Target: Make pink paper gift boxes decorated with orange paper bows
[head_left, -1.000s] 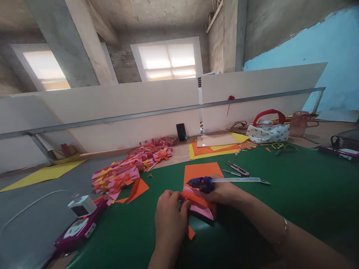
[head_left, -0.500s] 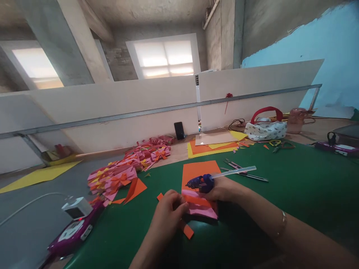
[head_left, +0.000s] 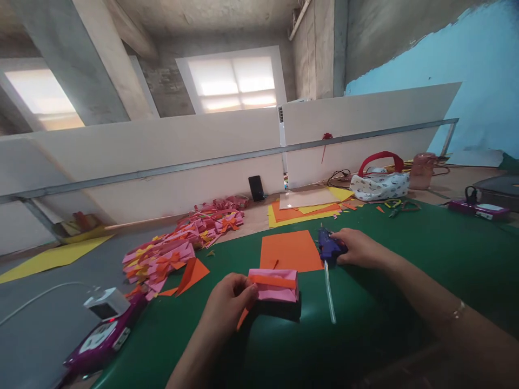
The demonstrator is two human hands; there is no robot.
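My left hand point(head_left: 234, 296) pinches the left end of a folded pink paper piece point(head_left: 278, 294) with an orange paper strip point(head_left: 275, 281) across its front. The piece is raised slightly off the green mat, and a loose end of orange paper hangs below my fingers. To the right, my right hand point(head_left: 360, 248) grips a blue glue gun point(head_left: 330, 246) by its right side. Its nozzle points away from me, and a clear glue stick point(head_left: 330, 294) sticks out toward me. Between the hands and farther back lies a flat orange sheet point(head_left: 287, 251).
Folded pink, orange and yellow paper pieces point(head_left: 182, 243) heap at the left. Purple power strips point(head_left: 107, 337) sit at both sides. At the back are a phone point(head_left: 256, 188), stacked sheets point(head_left: 284, 215), pliers point(head_left: 393, 204), a white bag with red handle point(head_left: 381, 186) and a pink bottle point(head_left: 422, 170).
My right hand has moved right with the glue gun, turning its nozzle from left to away from me. My left hand has lifted the pink piece off the orange sheet, slightly leftward.
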